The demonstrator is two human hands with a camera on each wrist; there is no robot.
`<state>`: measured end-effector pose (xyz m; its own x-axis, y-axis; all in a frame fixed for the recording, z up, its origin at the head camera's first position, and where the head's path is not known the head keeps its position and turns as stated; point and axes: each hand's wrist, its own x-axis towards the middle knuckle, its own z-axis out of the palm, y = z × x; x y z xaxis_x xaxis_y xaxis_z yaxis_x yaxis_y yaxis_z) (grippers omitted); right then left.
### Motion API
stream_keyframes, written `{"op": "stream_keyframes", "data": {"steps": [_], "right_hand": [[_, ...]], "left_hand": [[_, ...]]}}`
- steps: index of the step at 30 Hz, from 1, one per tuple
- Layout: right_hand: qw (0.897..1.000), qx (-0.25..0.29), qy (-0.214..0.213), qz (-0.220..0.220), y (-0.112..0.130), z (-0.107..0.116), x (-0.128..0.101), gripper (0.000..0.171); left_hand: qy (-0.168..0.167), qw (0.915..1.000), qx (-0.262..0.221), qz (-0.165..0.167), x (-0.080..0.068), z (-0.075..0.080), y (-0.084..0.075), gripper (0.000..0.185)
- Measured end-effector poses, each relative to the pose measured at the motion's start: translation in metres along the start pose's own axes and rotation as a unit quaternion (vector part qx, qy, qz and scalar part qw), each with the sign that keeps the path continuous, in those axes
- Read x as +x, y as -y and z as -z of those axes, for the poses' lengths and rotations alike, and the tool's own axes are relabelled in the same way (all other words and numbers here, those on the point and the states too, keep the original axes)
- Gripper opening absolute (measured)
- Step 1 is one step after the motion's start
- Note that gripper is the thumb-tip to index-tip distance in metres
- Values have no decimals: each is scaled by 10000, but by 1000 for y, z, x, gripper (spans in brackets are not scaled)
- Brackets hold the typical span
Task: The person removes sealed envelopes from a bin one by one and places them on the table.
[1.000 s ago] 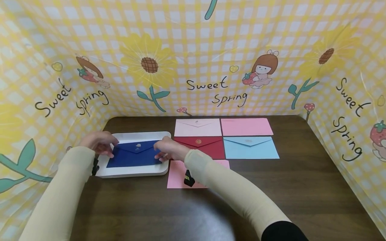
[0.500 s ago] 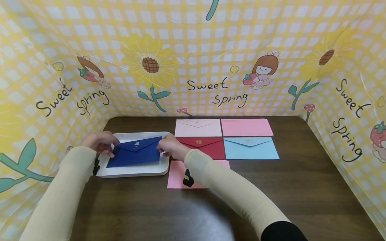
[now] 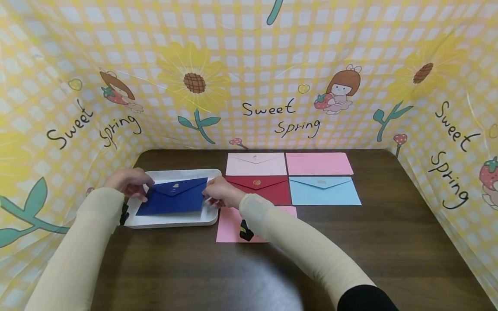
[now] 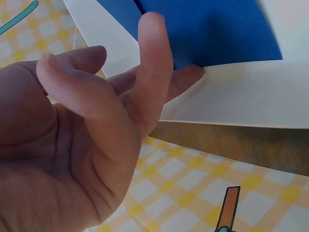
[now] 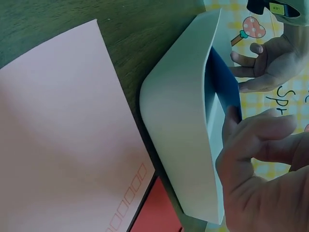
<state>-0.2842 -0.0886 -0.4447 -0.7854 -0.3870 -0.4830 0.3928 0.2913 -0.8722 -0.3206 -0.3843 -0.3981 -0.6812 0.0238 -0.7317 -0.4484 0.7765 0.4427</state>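
- Head view: a person in cream sleeves works a navy envelope (image 3: 173, 197) lying in a white tray (image 3: 171, 221) at the left of the dark table (image 3: 350, 250), the envelope's right end raised a little off the tray floor.
- Left hand (image 3: 130, 183) has its fingertips at the envelope's left edge; in the left wrist view one finger lies under the blue corner while the others stand loosely curled — whether it truly pinches the paper I cannot tell.
- Right hand (image 3: 219, 192) pinches the envelope's right edge between thumb and fingers, just over the tray's right rim.
- Risk, as it looks from here: the grip sits only at the edges, so the envelope could slip back into the tray or bend at a corner; a tug on one side alone might drag the light tray across the table.
- Count — one navy envelope, one tray, and five more envelopes to the right: pale pink (image 3: 256, 164), pink (image 3: 319, 163), dark red (image 3: 264, 188), light blue (image 3: 324, 190), and another pink (image 3: 229, 226) partly under the right forearm.
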Motion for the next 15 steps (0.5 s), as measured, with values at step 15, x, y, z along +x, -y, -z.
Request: {"op": "stream_keyframes", "data": {"steps": [15], "right_hand": [[9998, 194, -70, 21, -7, 11, 3, 12]], "left_hand": [[-310, 9988, 381, -49, -2, -2, 2, 38]]}}
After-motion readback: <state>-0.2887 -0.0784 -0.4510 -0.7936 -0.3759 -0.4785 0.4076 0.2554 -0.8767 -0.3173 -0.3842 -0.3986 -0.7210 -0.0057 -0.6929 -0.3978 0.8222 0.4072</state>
